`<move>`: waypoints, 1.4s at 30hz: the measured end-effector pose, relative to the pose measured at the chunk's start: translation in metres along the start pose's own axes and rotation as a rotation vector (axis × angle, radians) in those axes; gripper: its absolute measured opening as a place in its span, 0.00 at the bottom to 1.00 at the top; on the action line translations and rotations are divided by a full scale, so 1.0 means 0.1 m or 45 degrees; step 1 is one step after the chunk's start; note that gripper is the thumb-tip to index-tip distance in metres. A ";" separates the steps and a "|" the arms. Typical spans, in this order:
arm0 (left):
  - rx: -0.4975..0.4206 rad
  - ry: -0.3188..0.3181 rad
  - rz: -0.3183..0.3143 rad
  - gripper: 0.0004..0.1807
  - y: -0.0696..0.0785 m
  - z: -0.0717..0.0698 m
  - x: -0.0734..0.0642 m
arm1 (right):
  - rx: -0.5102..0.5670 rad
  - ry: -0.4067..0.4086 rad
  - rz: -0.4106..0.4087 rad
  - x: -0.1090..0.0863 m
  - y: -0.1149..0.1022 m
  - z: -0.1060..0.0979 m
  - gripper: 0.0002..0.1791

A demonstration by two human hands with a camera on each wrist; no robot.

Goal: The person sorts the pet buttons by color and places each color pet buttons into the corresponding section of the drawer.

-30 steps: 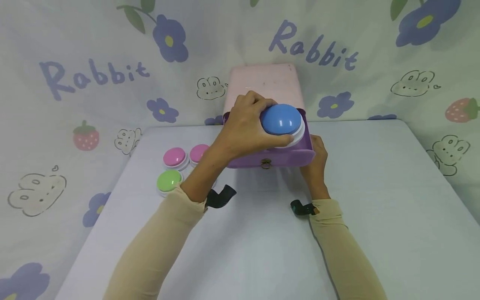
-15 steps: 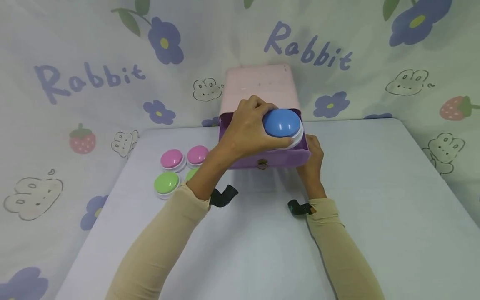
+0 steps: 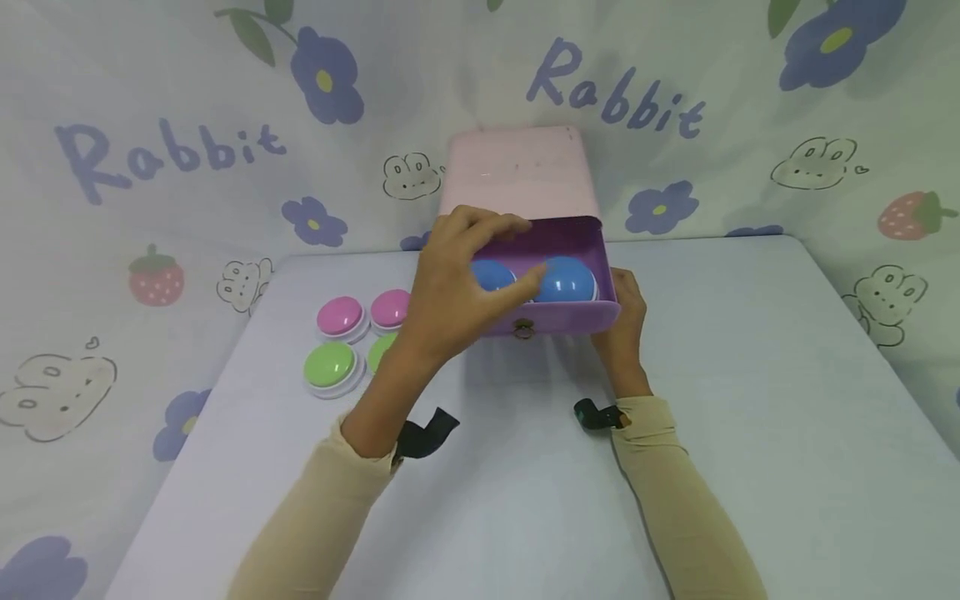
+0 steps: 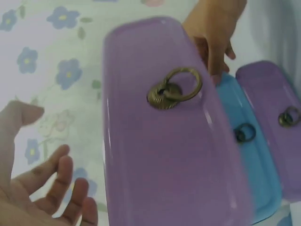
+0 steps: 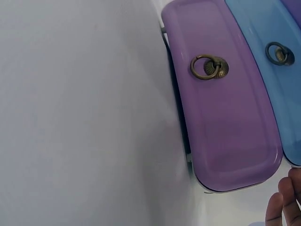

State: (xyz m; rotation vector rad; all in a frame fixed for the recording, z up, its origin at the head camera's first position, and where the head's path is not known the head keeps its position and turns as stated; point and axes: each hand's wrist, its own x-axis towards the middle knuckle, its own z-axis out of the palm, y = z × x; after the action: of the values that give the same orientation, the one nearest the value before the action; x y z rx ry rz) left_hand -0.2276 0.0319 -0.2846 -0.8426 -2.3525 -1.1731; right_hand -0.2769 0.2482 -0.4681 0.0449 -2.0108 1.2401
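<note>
A pink-topped cabinet (image 3: 525, 171) has its top purple drawer (image 3: 566, 318) pulled out. Two blue domed push buttons with white bases lie inside: the right one (image 3: 567, 280) and the left one (image 3: 491, 275), partly behind my left hand (image 3: 450, 287). That hand hovers over the drawer's left part, thumb and fingers spread with nothing between them; the left wrist view shows the same hand (image 4: 47, 197) beside the drawer front. My right hand (image 3: 626, 321) is at the cabinet's right side. In the right wrist view its fingertips (image 5: 287, 195) are near the lower drawers.
Two pink push buttons (image 3: 340, 315) and two green ones (image 3: 330, 364) stand on the white table (image 3: 525, 483) to the left, one green partly behind the left arm. Below the top drawer are a blue drawer (image 4: 258, 174) and another purple drawer (image 4: 268, 99), each with a ring pull.
My left hand has lowered the blue button into the drawer's right part, let go of it and drawn back left. The right hand stays at the cabinet's side.
</note>
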 end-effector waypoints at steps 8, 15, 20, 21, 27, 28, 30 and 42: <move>-0.197 0.214 0.179 0.10 -0.06 0.01 -0.43 | 0.014 0.010 -0.002 0.00 0.04 -0.01 0.12; -0.288 0.260 0.085 0.09 -0.21 0.28 -0.82 | -0.019 0.005 0.004 -0.01 0.06 -0.01 0.12; -0.279 0.313 -0.003 0.10 -0.34 0.58 -1.02 | -0.015 0.021 -0.025 -0.03 0.09 0.00 0.12; -0.263 0.322 -0.010 0.11 -0.36 0.62 -1.04 | -0.009 0.026 -0.027 -0.04 0.09 0.00 0.12; -0.145 0.391 0.035 0.10 -0.42 0.71 -1.01 | 0.013 0.046 -0.021 -0.05 0.09 0.01 0.13; -0.126 0.401 0.045 0.09 -0.43 0.71 -1.00 | 0.012 0.045 -0.021 -0.05 0.08 0.01 0.13; -0.099 0.413 0.057 0.08 -0.43 0.73 -0.97 | 0.016 0.040 -0.026 -0.04 0.07 0.01 0.13; 0.003 0.461 0.107 0.08 -0.48 0.76 -0.91 | 0.065 0.055 -0.033 0.00 0.02 0.04 0.11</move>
State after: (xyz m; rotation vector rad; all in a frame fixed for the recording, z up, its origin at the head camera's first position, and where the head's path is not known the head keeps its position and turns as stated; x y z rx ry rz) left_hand -0.1969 0.0397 -0.4085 -0.6571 -2.0061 -1.1758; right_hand -0.2803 0.2462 -0.4703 0.0685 -1.9355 1.2657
